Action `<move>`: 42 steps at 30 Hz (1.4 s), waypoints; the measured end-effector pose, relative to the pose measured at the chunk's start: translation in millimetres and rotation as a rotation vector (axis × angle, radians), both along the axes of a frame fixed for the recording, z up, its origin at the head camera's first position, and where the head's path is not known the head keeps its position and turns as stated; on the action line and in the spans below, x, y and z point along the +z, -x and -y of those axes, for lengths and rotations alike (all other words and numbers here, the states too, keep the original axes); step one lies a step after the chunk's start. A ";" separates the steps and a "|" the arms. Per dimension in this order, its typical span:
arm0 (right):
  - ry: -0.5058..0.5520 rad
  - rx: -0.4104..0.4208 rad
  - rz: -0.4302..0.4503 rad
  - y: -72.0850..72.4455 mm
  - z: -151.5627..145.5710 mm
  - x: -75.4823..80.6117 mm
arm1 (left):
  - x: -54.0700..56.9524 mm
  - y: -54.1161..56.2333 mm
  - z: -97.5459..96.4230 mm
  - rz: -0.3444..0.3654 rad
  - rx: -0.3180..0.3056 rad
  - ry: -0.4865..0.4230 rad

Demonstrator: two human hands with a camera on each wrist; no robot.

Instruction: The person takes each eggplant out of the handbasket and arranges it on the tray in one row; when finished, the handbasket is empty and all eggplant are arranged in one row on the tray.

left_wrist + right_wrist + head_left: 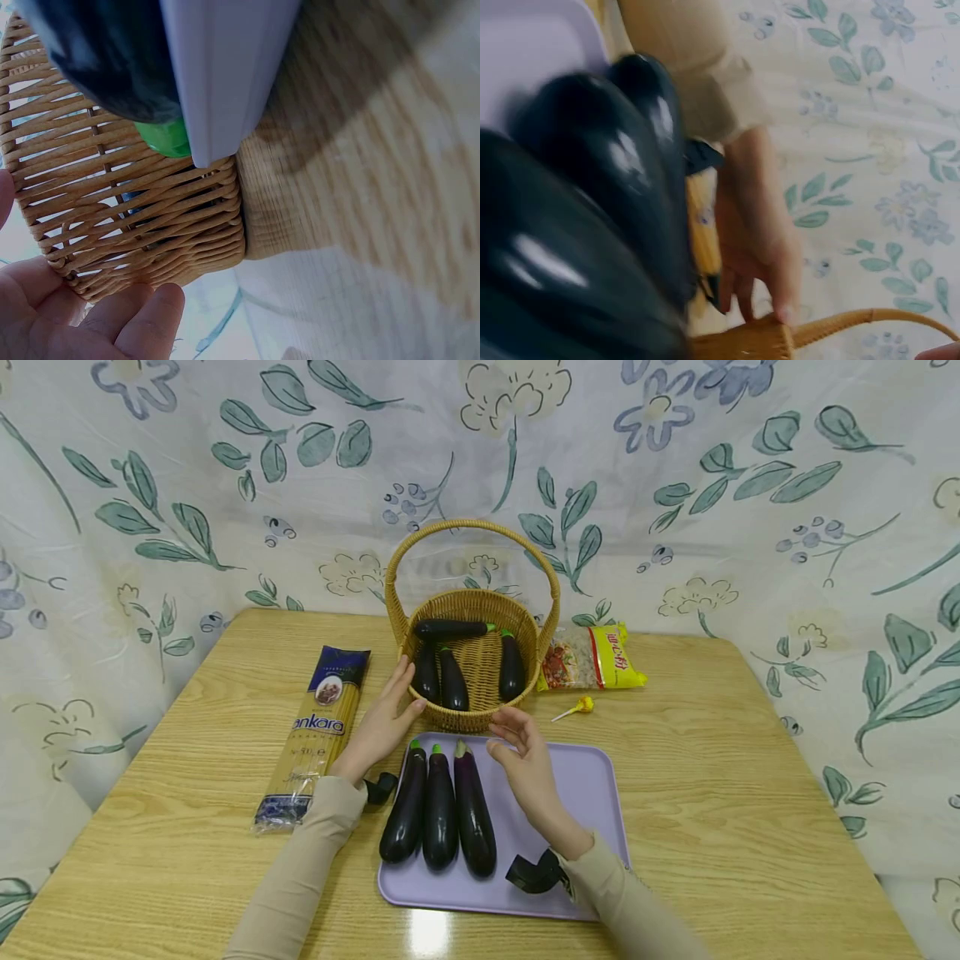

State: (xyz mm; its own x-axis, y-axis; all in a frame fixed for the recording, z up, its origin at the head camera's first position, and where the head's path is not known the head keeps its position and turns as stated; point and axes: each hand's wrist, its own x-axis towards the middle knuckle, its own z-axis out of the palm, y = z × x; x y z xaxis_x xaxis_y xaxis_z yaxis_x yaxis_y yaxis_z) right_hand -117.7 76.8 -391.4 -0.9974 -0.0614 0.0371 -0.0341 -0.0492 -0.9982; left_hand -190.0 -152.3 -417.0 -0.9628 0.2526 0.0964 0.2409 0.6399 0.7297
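My left hand (pixel 381 727) touches the left side of a wicker basket (pixel 471 720), its fingers extended along the outer wall near the rim. In the left wrist view, the fingers (pixel 154 322) lie against the weave. My right hand (pixel 528 772) hovers at the basket's front right with fingers loosely bent, holding nothing. Inside the basket lie several eggplants, one eggplant (pixel 450 628) across the back and another eggplant (pixel 512 668) on the right. Three more eggplants (pixel 440 810) lie side by side on a lilac tray (pixel 577 777), stems toward the basket.
A spaghetti packet (pixel 318 727) lies left of the tray. Right of the basket are a yellow food bag (pixel 592 658) and a yellow-wrapped lollipop (pixel 577 708). The basket's tall handle (pixel 472 523) arches above it. A floral cloth (pixel 480 460) hangs behind the wooden table (pixel 720 793).
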 end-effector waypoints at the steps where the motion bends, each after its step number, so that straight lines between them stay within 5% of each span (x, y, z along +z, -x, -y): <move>1: 0.009 0.000 -0.002 3.1 -0.4 3.3 | -0.3 0.0 0.1 0.001 0.000 0.001; 14: 0.126 -0.035 -0.035 43.1 -5.4 28.8 | -1.6 -0.1 1.1 0.001 0.005 0.006; 42: 0.064 0.041 0.024 74.0 0.7 46.6 | -1.9 0.8 1.8 0.000 0.000 -0.009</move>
State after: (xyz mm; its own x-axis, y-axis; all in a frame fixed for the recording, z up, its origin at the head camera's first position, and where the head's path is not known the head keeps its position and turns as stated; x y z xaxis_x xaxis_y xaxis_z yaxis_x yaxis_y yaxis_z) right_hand -191.7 76.2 -344.7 -0.9948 -0.1002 0.0188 -0.0073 -0.1133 -0.9935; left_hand -190.8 -154.1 -418.9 -0.9628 0.2516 0.0988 0.2410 0.6335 0.7353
